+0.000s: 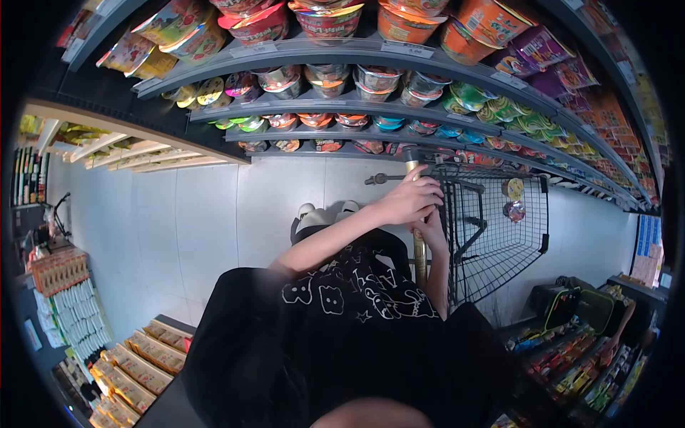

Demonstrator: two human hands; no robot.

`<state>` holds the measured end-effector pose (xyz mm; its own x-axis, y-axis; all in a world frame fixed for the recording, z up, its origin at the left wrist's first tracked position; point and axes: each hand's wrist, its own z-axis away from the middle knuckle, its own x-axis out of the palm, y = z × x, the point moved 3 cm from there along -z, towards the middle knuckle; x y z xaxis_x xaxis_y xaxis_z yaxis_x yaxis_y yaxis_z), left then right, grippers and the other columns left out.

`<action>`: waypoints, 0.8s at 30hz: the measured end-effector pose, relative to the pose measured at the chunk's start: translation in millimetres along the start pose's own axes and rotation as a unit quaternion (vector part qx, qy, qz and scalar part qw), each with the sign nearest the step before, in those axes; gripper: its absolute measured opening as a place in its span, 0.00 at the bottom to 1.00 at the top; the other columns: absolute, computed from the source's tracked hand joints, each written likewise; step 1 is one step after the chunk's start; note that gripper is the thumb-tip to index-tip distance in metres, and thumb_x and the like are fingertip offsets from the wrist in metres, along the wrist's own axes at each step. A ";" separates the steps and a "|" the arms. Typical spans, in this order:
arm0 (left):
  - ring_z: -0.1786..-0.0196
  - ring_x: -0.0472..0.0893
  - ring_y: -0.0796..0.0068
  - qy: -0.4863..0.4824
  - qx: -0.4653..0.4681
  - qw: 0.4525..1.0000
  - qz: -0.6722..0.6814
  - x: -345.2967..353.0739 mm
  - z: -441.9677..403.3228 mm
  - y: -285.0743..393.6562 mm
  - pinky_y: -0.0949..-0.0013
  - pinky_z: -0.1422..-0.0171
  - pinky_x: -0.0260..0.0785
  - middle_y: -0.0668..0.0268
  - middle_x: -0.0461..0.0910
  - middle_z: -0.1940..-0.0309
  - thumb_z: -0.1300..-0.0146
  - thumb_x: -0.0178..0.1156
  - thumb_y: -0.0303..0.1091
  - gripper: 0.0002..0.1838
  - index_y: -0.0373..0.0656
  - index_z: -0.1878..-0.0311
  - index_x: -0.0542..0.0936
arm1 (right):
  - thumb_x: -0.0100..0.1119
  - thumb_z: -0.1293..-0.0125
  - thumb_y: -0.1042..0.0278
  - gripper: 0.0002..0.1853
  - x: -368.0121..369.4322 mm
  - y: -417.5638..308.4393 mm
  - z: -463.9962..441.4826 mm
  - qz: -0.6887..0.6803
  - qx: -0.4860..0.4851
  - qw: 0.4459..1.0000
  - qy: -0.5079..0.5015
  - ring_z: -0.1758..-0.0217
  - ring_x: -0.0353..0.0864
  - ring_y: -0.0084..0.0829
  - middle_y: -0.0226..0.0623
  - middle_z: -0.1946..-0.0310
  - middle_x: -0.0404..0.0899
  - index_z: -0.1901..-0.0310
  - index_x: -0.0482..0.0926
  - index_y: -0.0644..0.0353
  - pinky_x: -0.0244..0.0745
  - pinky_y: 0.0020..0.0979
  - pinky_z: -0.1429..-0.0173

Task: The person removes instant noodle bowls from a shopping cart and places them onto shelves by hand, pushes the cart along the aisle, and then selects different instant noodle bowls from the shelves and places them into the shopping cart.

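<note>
My left hand (pixel 412 199) is closed over the gold-coloured handle bar (pixel 419 258) of a black wire shopping cart (pixel 492 246). Just below it, my right hand (pixel 432 232) is on the same bar with its wrist bent, its fingers partly hidden by the left hand. The cart stands to my right. Inside its basket, near the far side, are a yellow-topped instant noodle cup (pixel 513 188) and a reddish, shiny-topped cup (pixel 514 211).
Shelves (pixel 321 50) of instant noodle bowls and cups curve across the front. Pale floor (pixel 207 221) lies around my shoes. Packaged goods (pixel 132 367) stand behind left. At lower right are snack racks, a black basket (pixel 555 307) with green trim, and another person's arm (pixel 625 324).
</note>
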<state>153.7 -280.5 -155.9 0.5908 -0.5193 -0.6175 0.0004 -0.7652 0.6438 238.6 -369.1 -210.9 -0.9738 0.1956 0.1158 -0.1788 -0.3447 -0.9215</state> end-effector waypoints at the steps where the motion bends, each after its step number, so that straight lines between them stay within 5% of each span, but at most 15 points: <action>1: 0.51 0.69 0.71 -0.017 0.002 1.000 0.001 3.6 -2.3 -2.5 0.52 0.34 0.41 0.68 0.73 0.61 0.52 0.54 0.32 0.11 0.43 0.64 0.77 | 0.58 0.54 0.76 0.15 -5.5 -0.8 -3.2 0.046 -0.010 0.999 0.020 0.78 0.70 0.19 0.32 0.79 0.70 0.65 0.64 0.64 0.64 0.19 0.76; 5: 0.60 0.71 0.70 -0.012 0.009 1.000 0.007 9.3 -10.1 -4.9 0.57 0.34 0.45 0.68 0.74 0.69 0.52 0.53 0.30 0.09 0.42 0.66 0.76 | 0.58 0.54 0.77 0.18 -21.2 1.2 -10.9 0.027 0.015 0.999 -0.029 0.77 0.71 0.20 0.32 0.76 0.69 0.63 0.62 0.64 0.64 0.19 0.75; 10: 0.58 0.71 0.70 -0.019 0.016 0.999 0.044 4.2 -9.7 -8.8 0.58 0.34 0.47 0.66 0.75 0.69 0.50 0.52 0.31 0.09 0.43 0.65 0.76 | 0.52 0.52 0.76 0.16 -20.0 -12.5 -8.4 0.034 0.025 0.999 -0.014 0.75 0.65 0.19 0.26 0.81 0.63 0.59 0.64 0.63 0.63 0.22 0.69; 12: 0.58 0.72 0.67 0.060 -0.065 0.974 0.207 -8.4 -2.3 -21.3 0.61 0.39 0.55 0.65 0.75 0.67 0.48 0.52 0.30 0.09 0.42 0.63 0.77 | 0.51 0.52 0.75 0.16 -14.5 -26.1 -8.6 0.039 0.023 0.998 -0.044 0.75 0.65 0.19 0.26 0.81 0.64 0.58 0.66 0.63 0.62 0.21 0.69; 15: 0.64 0.74 0.68 0.199 -0.177 0.939 0.217 -60.6 10.2 -63.6 0.68 0.57 0.65 0.61 0.76 0.68 0.50 0.51 0.23 0.11 0.39 0.61 0.75 | 0.50 0.50 0.73 0.18 -8.5 -36.7 -10.2 0.059 0.012 0.995 -0.083 0.76 0.65 0.18 0.26 0.81 0.64 0.54 0.69 0.63 0.61 0.20 0.69; 18: 0.66 0.74 0.74 0.382 -0.268 0.869 0.166 -105.4 56.5 -148.3 0.73 0.60 0.66 0.62 0.74 0.67 0.52 0.49 0.19 0.15 0.36 0.57 0.72 | 0.50 0.49 0.73 0.18 -7.7 -35.6 -12.3 0.074 0.001 0.994 -0.077 0.76 0.65 0.18 0.26 0.81 0.65 0.53 0.68 0.62 0.61 0.20 0.69; 19: 0.61 0.73 0.79 0.409 -0.324 0.843 0.130 -130.4 65.8 -149.1 0.73 0.54 0.65 0.63 0.75 0.63 0.49 0.49 0.21 0.17 0.37 0.54 0.71 | 0.50 0.49 0.73 0.19 -7.2 -35.4 -12.2 0.065 -0.001 0.994 -0.083 0.76 0.65 0.18 0.26 0.80 0.65 0.53 0.68 0.62 0.62 0.20 0.68; 24: 0.55 0.74 0.65 0.460 -0.310 0.828 -0.081 -195.4 75.2 -173.7 0.69 0.51 0.65 0.56 0.75 0.60 0.52 0.54 0.23 0.19 0.37 0.54 0.71 | 0.50 0.48 0.73 0.20 -4.9 -34.7 -13.8 0.031 0.006 0.994 -0.109 0.74 0.67 0.19 0.27 0.80 0.67 0.51 0.67 0.63 0.63 0.22 0.65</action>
<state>-22.5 -74.8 -181.1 0.9070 0.2991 -0.2966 0.3857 -0.3070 0.8701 251.6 -345.4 -184.6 -0.9900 -0.0295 0.1381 -0.1183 -0.3607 -0.9252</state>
